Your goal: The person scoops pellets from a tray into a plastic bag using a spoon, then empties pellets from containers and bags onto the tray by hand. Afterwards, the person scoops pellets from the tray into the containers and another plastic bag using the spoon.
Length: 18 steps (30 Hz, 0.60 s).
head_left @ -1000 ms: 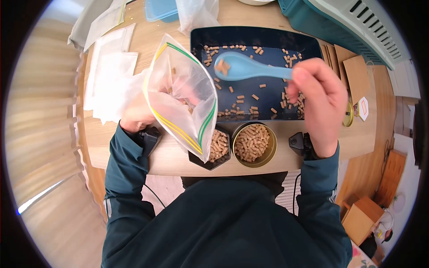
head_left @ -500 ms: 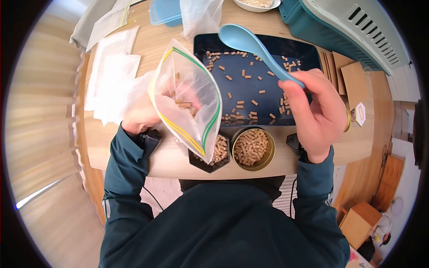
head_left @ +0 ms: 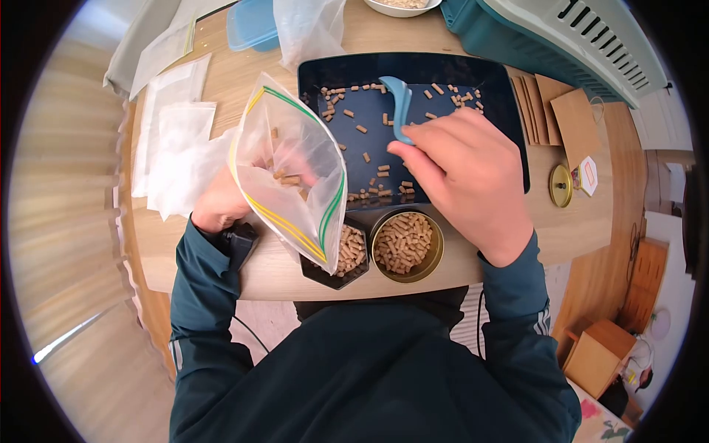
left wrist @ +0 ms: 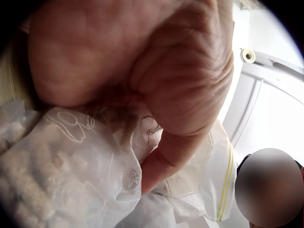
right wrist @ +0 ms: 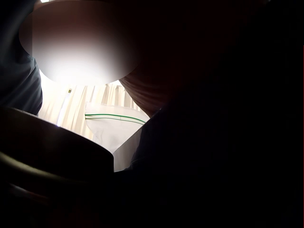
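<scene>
My left hand [head_left: 221, 199] grips a clear zip bag [head_left: 255, 177] from behind, its mouth wide and several pellets [head_left: 290, 180] inside. In the left wrist view the fingers curl round the bag [left wrist: 71, 166], which bulges with pellets. My right hand [head_left: 473, 177] pinches the handle of a blue spoon [head_left: 399, 100] over the dark blue tray [head_left: 413, 63], where pellets lie scattered. Below the bag's edge stands a black hexagonal container [head_left: 352, 251] of pellets, beside a round gold tin [head_left: 434, 258] also holding pellets. The right wrist view is mostly dark, with the bag's green zip edge [right wrist: 116, 117] showing.
White bags [head_left: 177, 148] lie at the left. A blue plastic box [head_left: 252, 26], a white bowl [head_left: 402, 9] and a teal carrier [head_left: 517, 37] stand at the back. Brown cardboard [head_left: 576, 122] and a gold lid [head_left: 560, 184] lie at the right.
The spoon has moved from beside the bag's mouth, up and then down into the tray area, its bowl tipped downward. The right hand has moved left over the tray's near edge. The left hand still grips the bag.
</scene>
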Each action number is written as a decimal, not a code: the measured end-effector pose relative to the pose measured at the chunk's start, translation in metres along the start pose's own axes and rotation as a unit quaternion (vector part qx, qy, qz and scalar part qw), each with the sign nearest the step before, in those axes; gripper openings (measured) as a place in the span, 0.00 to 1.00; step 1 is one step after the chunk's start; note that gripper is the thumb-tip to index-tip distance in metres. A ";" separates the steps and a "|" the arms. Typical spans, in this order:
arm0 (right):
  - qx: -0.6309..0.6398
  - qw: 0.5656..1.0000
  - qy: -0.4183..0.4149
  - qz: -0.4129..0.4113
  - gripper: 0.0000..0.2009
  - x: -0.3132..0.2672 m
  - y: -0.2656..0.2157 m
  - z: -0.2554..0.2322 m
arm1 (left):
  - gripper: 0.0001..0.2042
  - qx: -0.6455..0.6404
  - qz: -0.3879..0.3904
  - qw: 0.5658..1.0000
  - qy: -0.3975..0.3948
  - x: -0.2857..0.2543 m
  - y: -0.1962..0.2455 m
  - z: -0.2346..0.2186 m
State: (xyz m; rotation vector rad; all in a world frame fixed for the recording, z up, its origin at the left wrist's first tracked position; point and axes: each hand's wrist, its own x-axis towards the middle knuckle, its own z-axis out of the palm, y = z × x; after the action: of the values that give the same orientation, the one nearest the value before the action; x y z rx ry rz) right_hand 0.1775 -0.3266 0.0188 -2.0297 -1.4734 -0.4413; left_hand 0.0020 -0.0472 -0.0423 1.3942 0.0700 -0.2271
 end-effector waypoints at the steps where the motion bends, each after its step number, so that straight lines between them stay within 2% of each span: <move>1: -0.002 1.000 0.000 0.003 0.07 0.000 0.000 0.001 | 0.32 -0.001 -0.001 1.000 -0.003 0.000 0.000 -0.001; 4: 0.012 1.000 0.009 -0.011 0.07 0.001 0.002 0.005 | 0.30 -0.008 -0.002 1.000 -0.003 0.001 0.010 0.007; 6: 0.032 0.999 -0.004 -0.029 0.06 0.001 0.002 0.007 | 0.17 -0.037 -0.047 0.994 0.090 0.002 0.025 0.022; 10: 0.053 0.997 -0.050 -0.009 0.06 0.001 0.004 0.010 | 0.16 0.006 -0.062 0.994 0.094 0.002 0.023 0.022; 12: 0.062 0.995 -0.082 -0.021 0.07 0.000 0.005 0.009 | 0.15 -0.037 -0.036 0.994 0.095 0.001 0.023 0.023; 16: 0.114 0.991 -0.068 -0.023 0.09 0.003 0.003 0.001 | 0.15 -0.044 -0.052 0.993 0.098 0.000 0.014 0.016; 18: 0.197 0.977 -0.075 -0.023 0.08 0.002 0.004 -0.007 | 0.26 0.048 0.108 0.993 -0.029 -0.002 -0.004 0.000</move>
State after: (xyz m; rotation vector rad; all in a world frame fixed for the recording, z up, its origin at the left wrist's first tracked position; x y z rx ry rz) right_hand 0.1824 -0.3299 0.0241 -1.7452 -1.5553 -0.0074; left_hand -0.0006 -0.0473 -0.0458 1.4776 -0.1418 -0.0913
